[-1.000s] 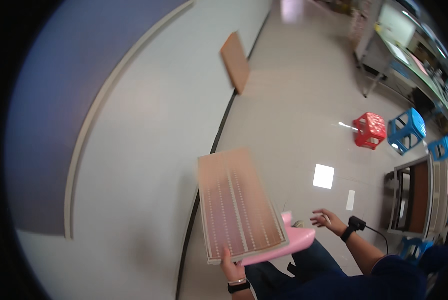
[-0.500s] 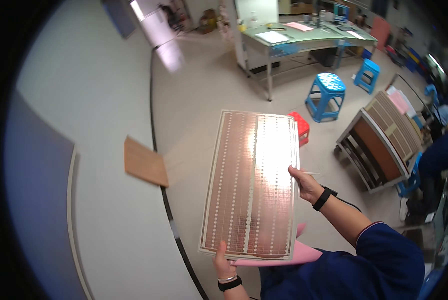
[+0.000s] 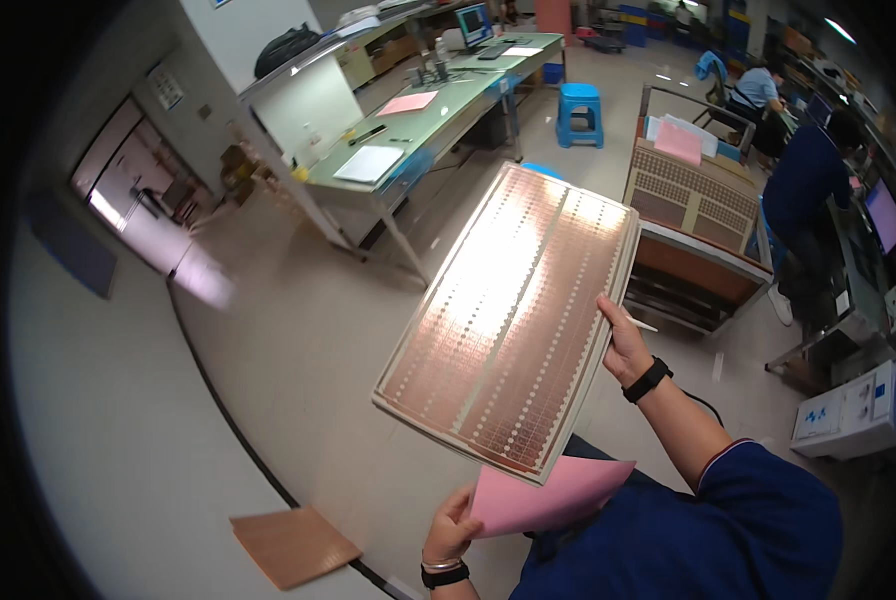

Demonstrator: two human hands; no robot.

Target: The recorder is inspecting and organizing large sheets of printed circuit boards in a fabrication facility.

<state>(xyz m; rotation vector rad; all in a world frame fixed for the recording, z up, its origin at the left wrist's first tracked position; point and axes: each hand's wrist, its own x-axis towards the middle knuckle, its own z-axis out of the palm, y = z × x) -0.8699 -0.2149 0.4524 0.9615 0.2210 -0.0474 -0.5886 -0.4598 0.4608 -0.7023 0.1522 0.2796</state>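
My right hand (image 3: pixel 625 343) grips the right edge of a copper-coloured circuit board panel (image 3: pixel 513 320), with its thumb on top. Rows of pale dots and fine grid lines cover the panel, and its edge looks layered, like a stack. A slim white pen-like stick (image 3: pixel 644 325) pokes out beside the same hand. Below the panel's lower edge, my left hand (image 3: pixel 454 526) is closed on a pink sheet of paper (image 3: pixel 543 497). That sheet bends upward in front of my body and is partly hidden by the panel.
Ahead stands a green-topped table (image 3: pixel 408 130) with papers and a monitor. A blue stool (image 3: pixel 579 115) is beyond. At right, a cart (image 3: pixel 703 270) carries more panels near a person (image 3: pixel 803 185) at a bench. A brown board (image 3: pixel 295 547) leans by the left wall.
My left hand has let go of the panel's lower edge and now holds the pink sheet. The panel has tilted clockwise in my right hand. My view has swung to the right.
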